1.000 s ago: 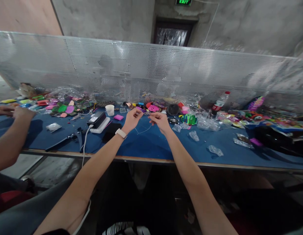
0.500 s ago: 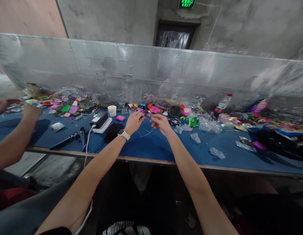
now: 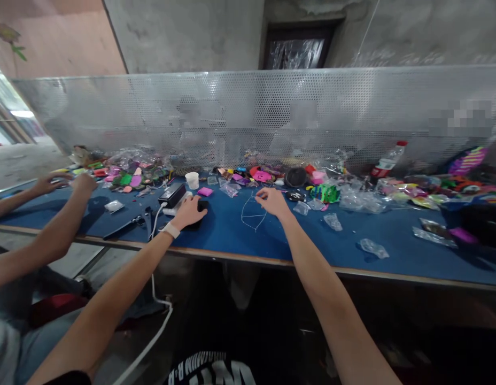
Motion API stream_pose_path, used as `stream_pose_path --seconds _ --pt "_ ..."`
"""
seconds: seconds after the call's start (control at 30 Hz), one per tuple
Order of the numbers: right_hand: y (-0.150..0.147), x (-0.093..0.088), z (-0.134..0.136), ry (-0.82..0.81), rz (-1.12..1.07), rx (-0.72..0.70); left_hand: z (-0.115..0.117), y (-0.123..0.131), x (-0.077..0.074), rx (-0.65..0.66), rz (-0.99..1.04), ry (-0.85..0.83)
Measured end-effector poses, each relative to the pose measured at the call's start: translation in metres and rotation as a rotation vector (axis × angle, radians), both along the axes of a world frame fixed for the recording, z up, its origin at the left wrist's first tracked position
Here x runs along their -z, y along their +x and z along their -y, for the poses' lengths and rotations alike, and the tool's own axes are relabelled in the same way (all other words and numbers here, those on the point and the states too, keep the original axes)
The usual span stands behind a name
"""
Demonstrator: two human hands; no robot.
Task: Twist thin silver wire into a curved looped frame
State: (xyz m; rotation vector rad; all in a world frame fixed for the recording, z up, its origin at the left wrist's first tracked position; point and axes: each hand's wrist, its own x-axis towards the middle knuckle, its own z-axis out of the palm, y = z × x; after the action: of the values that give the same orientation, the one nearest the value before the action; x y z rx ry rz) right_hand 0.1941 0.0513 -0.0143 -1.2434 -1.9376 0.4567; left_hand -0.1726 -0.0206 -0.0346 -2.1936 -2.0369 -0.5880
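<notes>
My right hand point(image 3: 273, 201) is closed in a pinch at the upper end of a thin, whitish string point(image 3: 254, 215), which hangs or lies in a narrow loop with a cross strand over the blue tabletop point(image 3: 227, 235). To its left, my left hand point(image 3: 189, 212), with a pale watch band at the wrist, is spread over a flat black object point(image 3: 200, 216) that looks like a phone. Its fingertips reach towards a white block beside a black charger-like box point(image 3: 172, 195). Whether they touch the block is unclear.
A pair of dark-handled scissors point(image 3: 140, 220), a white cup point(image 3: 192, 181) and a pink packet point(image 3: 205, 191) lie around my left hand. Clear plastic bags point(image 3: 333, 222) are scattered at right, near a red-capped bottle point(image 3: 389, 160). A co-worker's hands point(image 3: 84, 184) are at the far left.
My hands were together at the string; now the left has moved left and down to the black object. The right stays at the string, whose loop shows more fully. The view has shifted left.
</notes>
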Motion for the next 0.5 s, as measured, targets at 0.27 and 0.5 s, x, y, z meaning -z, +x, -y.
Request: stream_pose_path --seconds 0.27,0.5 --pt "-0.003 0.002 0.004 -0.027 -0.003 -0.042 0.006 0.01 0.009 -0.043 0.092 0.006" --pt "-0.003 0.005 0.002 -0.026 -0.024 -0.062 0.009 0.013 0.007 -0.04 0.103 0.008"
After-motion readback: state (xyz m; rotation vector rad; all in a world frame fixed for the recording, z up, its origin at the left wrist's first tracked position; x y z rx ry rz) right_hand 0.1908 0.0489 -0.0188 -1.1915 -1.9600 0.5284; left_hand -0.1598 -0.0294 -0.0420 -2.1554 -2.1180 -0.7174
